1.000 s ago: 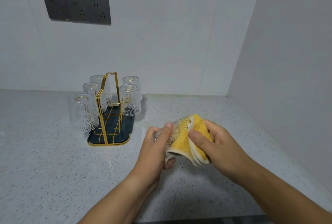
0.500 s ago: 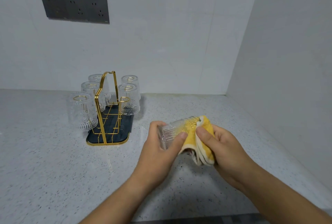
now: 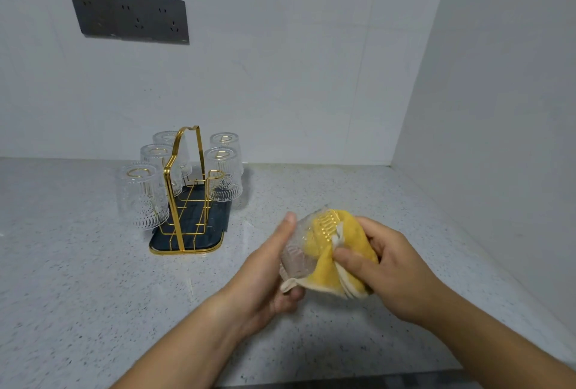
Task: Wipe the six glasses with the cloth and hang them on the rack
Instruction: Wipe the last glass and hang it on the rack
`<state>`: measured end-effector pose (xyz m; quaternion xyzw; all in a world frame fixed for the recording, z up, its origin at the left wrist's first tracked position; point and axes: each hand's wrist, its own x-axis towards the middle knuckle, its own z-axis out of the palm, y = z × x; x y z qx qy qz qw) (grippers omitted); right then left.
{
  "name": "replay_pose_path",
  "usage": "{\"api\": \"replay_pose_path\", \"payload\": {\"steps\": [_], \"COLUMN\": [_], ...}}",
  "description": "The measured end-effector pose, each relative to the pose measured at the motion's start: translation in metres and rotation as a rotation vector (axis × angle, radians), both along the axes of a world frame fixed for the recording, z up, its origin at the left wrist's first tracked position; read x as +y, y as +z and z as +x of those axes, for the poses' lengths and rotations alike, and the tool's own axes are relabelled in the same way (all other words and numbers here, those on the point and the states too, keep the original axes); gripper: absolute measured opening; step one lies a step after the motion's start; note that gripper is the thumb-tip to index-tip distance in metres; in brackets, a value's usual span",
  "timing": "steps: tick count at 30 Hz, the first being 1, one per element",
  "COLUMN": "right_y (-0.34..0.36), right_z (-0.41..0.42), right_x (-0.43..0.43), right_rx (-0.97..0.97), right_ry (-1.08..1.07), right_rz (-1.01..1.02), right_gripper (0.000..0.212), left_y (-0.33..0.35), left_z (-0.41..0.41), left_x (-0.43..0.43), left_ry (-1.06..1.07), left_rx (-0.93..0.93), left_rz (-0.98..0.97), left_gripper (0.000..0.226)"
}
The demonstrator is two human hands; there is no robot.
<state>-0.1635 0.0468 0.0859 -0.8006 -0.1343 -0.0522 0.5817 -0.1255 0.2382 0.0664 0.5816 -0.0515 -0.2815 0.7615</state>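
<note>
Above the counter (image 3: 78,279), left hand (image 3: 265,276) fingers gripping glass (image 3: 299,251), right hand (image 3: 396,270) fingers pinching yellow cloth (image 3: 324,273)

Above the speckled desk (image 3: 78,279), the left grip (image 3: 265,276) held a ribbed glass (image 3: 304,234) on its side, blurred. The right grip (image 3: 396,273) pinched a yellow cloth (image 3: 324,273) wrapped over the glass's right end. Back left stood a gold wire rack (image 3: 174,170) on a dark tray (image 3: 215,226), with five glasses (image 3: 141,198) hung upside down, three on its left and two on its right. A socket panel (image 3: 129,17) sat on the wall.
</note>
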Motion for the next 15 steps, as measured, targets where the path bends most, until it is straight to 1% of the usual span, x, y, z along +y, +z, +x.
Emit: {"api": "replay_pose_path", "payload": {"steps": [1, 2, 3, 4, 5, 6, 7, 9, 11, 13, 14, 15], "right_y": [0.001, 0.002, 0.003, 0.005, 0.007, 0.009, 0.010, 0.010, 0.010, 0.009, 0.009, 0.009], "right_z": [0.002, 0.005, 0.007, 0.009, 0.010, 0.011, 0.011, 0.009, 0.004, -0.001, -0.003, -0.004], "right_x": [-0.001, -0.002, -0.002, -0.001, -0.001, 0.000, 0.000, 0.000, 0.000, -0.001, -0.003, -0.004], "right_rx": [0.024, 0.059, 0.100, 0.125, 0.130, 0.117, 0.108, 0.081, 0.047, 0.024, 0.014, 0.004], "right_ry": [-0.011, -0.017, -0.018, -0.013, -0.008, 0.002, 0.013, 0.026, 0.048, 0.096, 0.121, 0.137], "right_rz": [0.052, 0.118, 0.185, 0.228, 0.245, 0.231, 0.203, 0.131, 0.065, -0.007, -0.045, -0.078], "right_gripper": [0.028, 0.034, 0.041, 0.045, 0.046, 0.043, 0.040, 0.031, 0.027, 0.029, 0.030, 0.031], "left_y": [-0.003, -0.007, -0.010, -0.012, -0.011, -0.009, -0.005, 0.000, 0.003, 0.009, 0.011, 0.012], "left_z": [-0.002, -0.004, -0.004, -0.003, -0.003, -0.002, -0.003, 0.002, 0.007, 0.008, 0.008, 0.006], "left_x": [-0.005, -0.009, -0.011, -0.012, -0.013, -0.013, -0.012, -0.011, -0.005, 0.002, 0.005, 0.007], "left_ry": [0.091, 0.195, 0.291, 0.354, 0.384, 0.382, 0.358, 0.257, 0.118, -0.020, -0.062, -0.090], "left_rx": [-0.190, -0.343, -0.443, -0.506, -0.524, -0.503, -0.434, -0.226, 0.050, 0.297, 0.359, 0.372], "left_rz": [0.041, 0.079, 0.114, 0.124, 0.127, 0.107, 0.082, 0.004, -0.104, -0.191, -0.202, -0.187], "left_gripper": [0.055, 0.055, 0.057, 0.057, 0.056, 0.056, 0.056, 0.050, 0.047, 0.049, 0.052, 0.054]}}
